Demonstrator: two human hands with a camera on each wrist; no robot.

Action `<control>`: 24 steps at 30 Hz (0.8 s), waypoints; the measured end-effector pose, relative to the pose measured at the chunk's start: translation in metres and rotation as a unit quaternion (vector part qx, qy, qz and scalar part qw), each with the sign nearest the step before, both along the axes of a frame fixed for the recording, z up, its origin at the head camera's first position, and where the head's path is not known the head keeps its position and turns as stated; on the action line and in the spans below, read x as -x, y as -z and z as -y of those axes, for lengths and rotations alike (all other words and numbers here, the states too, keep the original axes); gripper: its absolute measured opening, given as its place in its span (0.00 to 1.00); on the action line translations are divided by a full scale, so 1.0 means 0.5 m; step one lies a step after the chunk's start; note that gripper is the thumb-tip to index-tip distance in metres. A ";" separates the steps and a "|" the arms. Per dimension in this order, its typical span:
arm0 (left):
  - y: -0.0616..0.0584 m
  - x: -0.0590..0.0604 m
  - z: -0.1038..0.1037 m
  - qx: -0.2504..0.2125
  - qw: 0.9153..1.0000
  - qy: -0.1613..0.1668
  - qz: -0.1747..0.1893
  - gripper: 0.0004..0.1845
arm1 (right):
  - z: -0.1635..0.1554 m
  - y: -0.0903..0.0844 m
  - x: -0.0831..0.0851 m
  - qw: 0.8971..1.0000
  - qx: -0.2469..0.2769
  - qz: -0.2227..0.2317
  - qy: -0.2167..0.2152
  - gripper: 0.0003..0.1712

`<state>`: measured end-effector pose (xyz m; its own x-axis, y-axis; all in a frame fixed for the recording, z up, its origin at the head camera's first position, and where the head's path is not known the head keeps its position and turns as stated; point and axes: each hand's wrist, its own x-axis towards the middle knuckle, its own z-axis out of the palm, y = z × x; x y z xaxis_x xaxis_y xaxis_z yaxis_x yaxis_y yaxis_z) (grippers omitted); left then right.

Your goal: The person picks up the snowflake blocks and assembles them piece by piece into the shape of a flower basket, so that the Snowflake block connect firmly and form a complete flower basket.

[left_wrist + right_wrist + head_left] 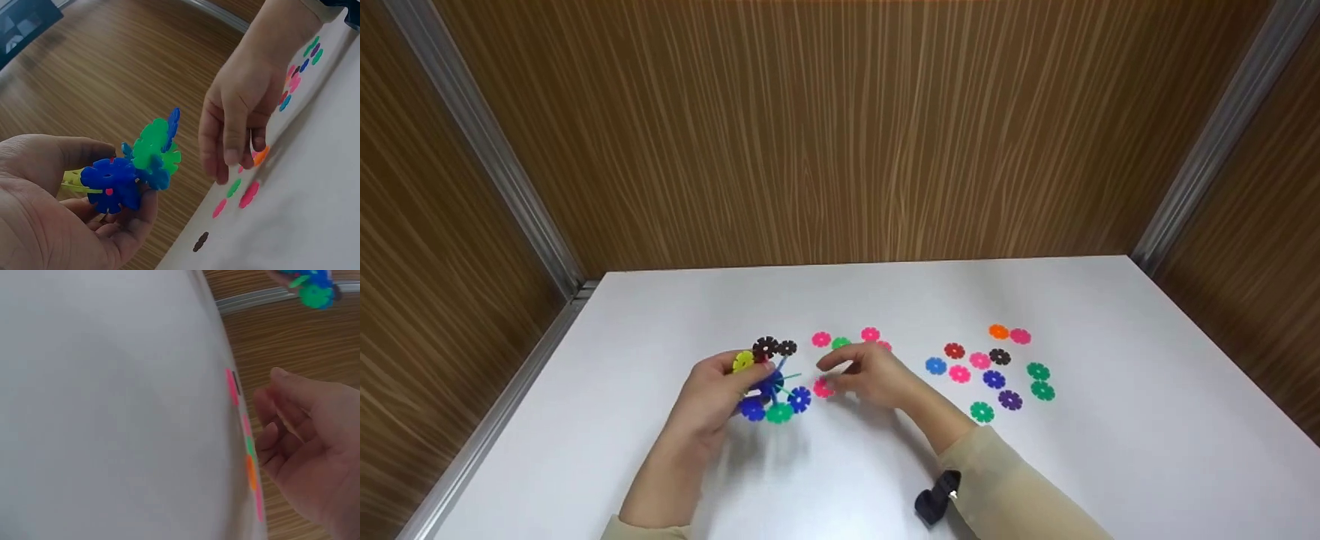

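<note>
Nearest the wearer we note a black strap clip [937, 498] on the right forearm, against the beige sleeve [1020, 487]. Beyond it, the left hand [712, 394] grasps a cluster of joined snowflake discs [771, 382], fingers and thumb curled round its near side; the cluster is raised off the white table [1110, 465], left of centre. The left wrist view shows blue and green discs [152, 152] of the cluster projecting from the grasp.

Just right of the cluster, the right hand [870, 373] hovers low over the table, its fingers [225, 143] relaxed and gripping nothing. A loose pink disc [823, 388] lies on the table at its fingertips; we cannot tell whether they touch.

Behind the hands lie further pink and green discs [844, 339]. Well apart to the right sits a scattered group of loose discs [994, 367] in mixed colours. Farthest stands the wood-grain wall [840, 127].
</note>
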<state>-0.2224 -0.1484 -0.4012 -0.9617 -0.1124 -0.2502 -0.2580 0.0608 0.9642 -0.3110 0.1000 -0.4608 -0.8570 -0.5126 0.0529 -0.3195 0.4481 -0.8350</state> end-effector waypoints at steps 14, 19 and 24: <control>0.003 -0.002 -0.018 -0.009 1.000 0.012 -0.018 0.22 | -0.001 0.017 -0.017 0.996 -0.072 -0.037 -0.035 0.10; 0.015 -0.006 -0.031 -0.012 0.999 0.030 -0.023 0.22 | -0.032 0.010 -0.041 1.000 0.008 0.000 -0.011 0.03; 0.033 -0.010 -0.053 -0.021 0.997 0.064 -0.026 0.23 | -0.061 -0.019 -0.063 0.990 0.140 0.034 0.009 0.05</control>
<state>-0.2176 -0.1218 -0.4175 -0.9791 0.0214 -0.2024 -0.2011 0.0492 0.9783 -0.2794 0.1305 -0.4511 -0.8722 -0.4705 0.1334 -0.2531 0.2009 -0.9463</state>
